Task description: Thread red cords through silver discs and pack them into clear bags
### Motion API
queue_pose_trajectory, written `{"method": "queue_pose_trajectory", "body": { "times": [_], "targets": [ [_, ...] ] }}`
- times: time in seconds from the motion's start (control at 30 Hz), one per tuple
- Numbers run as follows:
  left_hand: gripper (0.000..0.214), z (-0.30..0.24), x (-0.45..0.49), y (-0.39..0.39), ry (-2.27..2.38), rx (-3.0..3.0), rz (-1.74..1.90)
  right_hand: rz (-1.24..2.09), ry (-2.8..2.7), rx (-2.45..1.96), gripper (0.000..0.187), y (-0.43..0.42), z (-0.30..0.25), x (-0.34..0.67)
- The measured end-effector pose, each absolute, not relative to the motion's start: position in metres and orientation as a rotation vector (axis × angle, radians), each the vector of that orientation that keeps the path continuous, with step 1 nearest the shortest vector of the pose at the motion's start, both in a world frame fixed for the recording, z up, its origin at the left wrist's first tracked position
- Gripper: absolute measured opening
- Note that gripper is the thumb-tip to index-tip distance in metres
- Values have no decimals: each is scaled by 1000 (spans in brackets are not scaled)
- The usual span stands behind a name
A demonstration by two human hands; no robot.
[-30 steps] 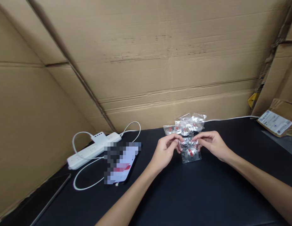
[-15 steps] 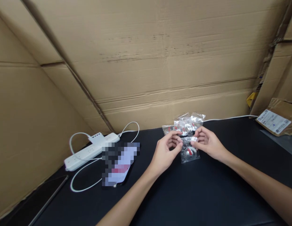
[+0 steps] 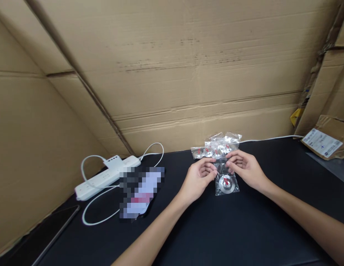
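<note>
A clear plastic bag (image 3: 222, 169) lies on the black tabletop, holding a round shiny metal disc (image 3: 226, 184) with a red loop or mark at its centre. My left hand (image 3: 201, 177) is at the bag's upper left edge, thumb and index finger apart, fingertips touching or very near the plastic. At the upper right edge, my right hand (image 3: 246, 170) has its fingers curved and thumb and index apart. Its fingertips partly cover the bag's edge. Just behind the hands lie several similar bagged discs (image 3: 208, 151), overlapping against the cardboard wall.
A white power strip (image 3: 98, 179) with a looping white cable (image 3: 84, 214) stands on the left. Beside it lies a blurred-out phone (image 3: 144, 192). A dark flat device (image 3: 55, 231) is at the left edge. A labelled cardboard package (image 3: 323, 142) sits at far right.
The bagged disc has shifted slightly right and toward me, and now lies flatter. Both hands have eased off the plastic, the thumb and index of my right hand parting. The pile behind is unchanged.
</note>
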State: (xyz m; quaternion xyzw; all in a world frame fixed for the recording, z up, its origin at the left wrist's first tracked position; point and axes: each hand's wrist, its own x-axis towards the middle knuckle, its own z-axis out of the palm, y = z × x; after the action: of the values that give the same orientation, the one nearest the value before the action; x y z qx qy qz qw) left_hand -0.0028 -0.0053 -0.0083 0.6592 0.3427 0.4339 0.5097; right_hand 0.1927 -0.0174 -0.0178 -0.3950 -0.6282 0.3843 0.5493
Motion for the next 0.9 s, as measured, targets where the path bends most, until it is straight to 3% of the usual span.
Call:
{"method": "queue_pose_trajectory", "body": {
  "times": [0.13,0.37,0.77,0.9],
  "targets": [
    [18,-9,-2,-7,875,1594,975,1033,-1395,-904,19,-17,-17,189],
    [21,-13,-2,-5,840,1526,1002,1292,-1299,-964,30,-17,-17,193],
    [27,-4,-5,-4,832,1419,1126,1262,-1179,-900,32,-15,-21,193],
    [15,-2,-7,-4,769,1488,1138,1265,-1214,-826,11,-16,-21,193]
  ]
}}
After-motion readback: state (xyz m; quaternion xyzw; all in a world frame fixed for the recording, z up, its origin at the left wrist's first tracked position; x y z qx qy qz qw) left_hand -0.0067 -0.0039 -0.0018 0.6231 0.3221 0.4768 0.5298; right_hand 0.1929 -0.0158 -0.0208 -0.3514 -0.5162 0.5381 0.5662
